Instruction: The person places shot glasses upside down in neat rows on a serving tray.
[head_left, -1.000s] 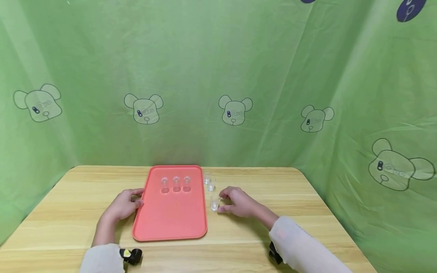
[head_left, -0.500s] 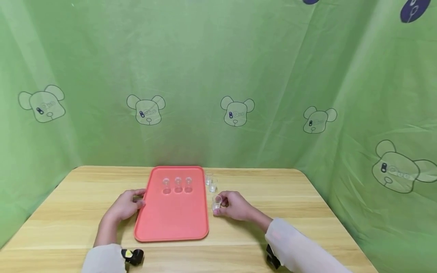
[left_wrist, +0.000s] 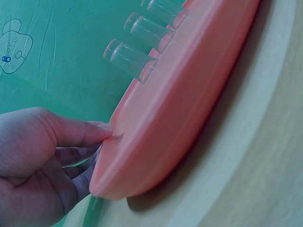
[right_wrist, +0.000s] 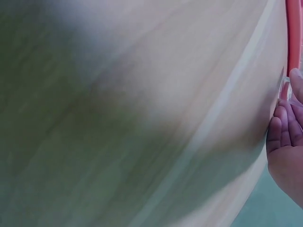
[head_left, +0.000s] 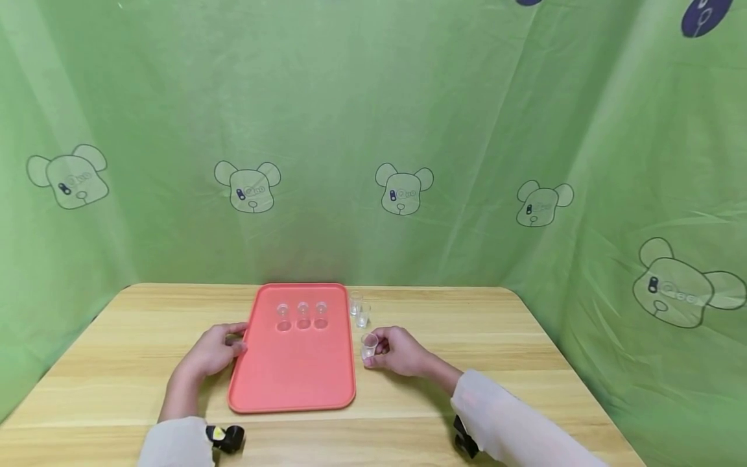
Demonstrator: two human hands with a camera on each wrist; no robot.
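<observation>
A pink-red tray (head_left: 292,376) lies on the wooden table, with three small clear shot glasses (head_left: 303,316) in a row near its far end. My left hand (head_left: 211,350) holds the tray's left rim; in the left wrist view the thumb presses on the rim, with the other fingers partly hidden behind it. Just right of the tray, my right hand (head_left: 403,352) pinches another clear shot glass (head_left: 369,347) between thumb and fingers. In the right wrist view that glass (right_wrist: 285,87) shows only in part, beside the tray's edge.
Two more clear glasses (head_left: 362,316) stand close together on the table, off the tray's far right side. Bare wooden tabletop (head_left: 455,311) extends to the right. A green curtain (head_left: 327,117) with bear-head drawings hangs behind and on both sides.
My right hand has moved slightly left and closed its fingers on the nearest glass, which was loose beside it. My left hand stays at the tray's rim.
</observation>
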